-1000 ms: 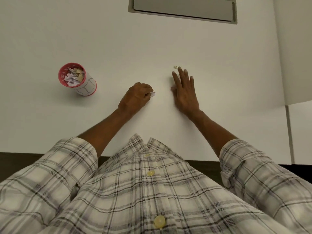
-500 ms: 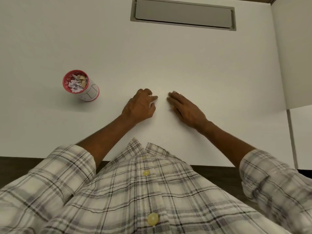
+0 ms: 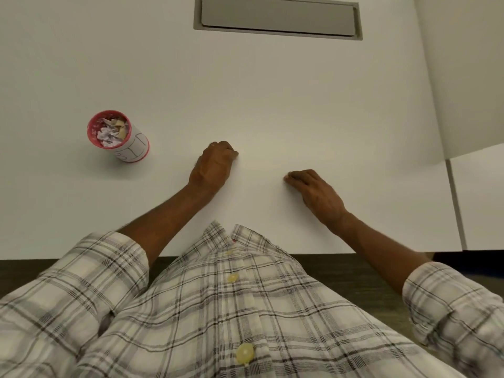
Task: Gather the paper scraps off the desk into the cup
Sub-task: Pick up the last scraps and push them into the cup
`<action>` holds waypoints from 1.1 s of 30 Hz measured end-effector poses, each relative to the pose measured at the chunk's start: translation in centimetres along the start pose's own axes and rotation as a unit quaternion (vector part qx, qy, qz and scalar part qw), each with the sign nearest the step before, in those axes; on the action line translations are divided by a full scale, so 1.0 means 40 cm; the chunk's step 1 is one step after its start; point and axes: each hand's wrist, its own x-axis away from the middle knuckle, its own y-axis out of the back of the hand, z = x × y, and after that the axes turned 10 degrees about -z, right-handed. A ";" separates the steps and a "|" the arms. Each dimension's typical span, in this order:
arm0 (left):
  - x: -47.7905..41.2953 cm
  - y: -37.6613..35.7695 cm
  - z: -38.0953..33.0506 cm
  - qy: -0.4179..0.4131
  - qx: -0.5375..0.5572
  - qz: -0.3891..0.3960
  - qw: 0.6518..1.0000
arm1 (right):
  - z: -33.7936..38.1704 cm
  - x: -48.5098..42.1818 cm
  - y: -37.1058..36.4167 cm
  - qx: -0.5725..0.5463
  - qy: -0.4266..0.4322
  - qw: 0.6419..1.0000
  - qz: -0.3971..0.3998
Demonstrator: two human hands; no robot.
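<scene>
The pink-rimmed white cup [image 3: 136,148] stands at the left of the white desk [image 3: 300,105], with crumpled paper scraps [image 3: 110,132] filling its top. My left hand [image 3: 214,166] rests on the desk to the right of the cup, curled into a fist; the white scrap it pinched earlier is hidden inside the fingers. My right hand [image 3: 316,190] lies on the desk further right, fingers curled under with their tips touching the surface, and nothing shows in it. I see no loose scrap on the desk.
A grey recessed cable flap [image 3: 278,19] sits in the desk at the far middle. A white divider panel [image 3: 463,77] rises at the right, with a second desk section [image 3: 480,203] beside it. The desk's front edge runs just ahead of my plaid shirt.
My right hand swept the small far scrap toward my left hand, then drew back to the right and curled. My left hand closed fully over its white scrap.
</scene>
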 end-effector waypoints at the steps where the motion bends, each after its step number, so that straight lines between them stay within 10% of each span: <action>1: 0.000 0.002 0.005 -0.017 0.015 -0.012 1.000 | 0.000 -0.014 -0.011 0.009 -0.015 1.000 0.002; 5: -0.009 0.029 -0.001 -0.062 0.012 -0.024 0.998 | 0.047 -0.101 -0.019 0.042 -0.096 0.994 0.008; 11: -0.004 0.061 -0.027 0.099 0.127 -0.024 0.987 | 0.105 -0.251 -0.019 -0.054 -0.257 0.964 -0.041; 17: -0.023 0.156 -0.013 0.184 0.223 -0.079 0.954 | 0.143 -0.368 0.043 -0.538 -0.510 0.665 -0.084; 22: -0.043 0.294 0.027 0.198 0.279 -0.152 0.927 | 0.239 -0.469 0.104 -0.649 -0.476 0.593 -0.035; 26: -0.028 0.421 0.123 0.204 0.237 -0.206 0.927 | 0.373 -0.573 0.106 -0.678 -0.421 0.602 0.005; 33: 0.010 0.529 0.264 0.250 0.080 -0.226 0.938 | 0.600 -0.718 0.035 -0.588 -0.332 0.736 0.051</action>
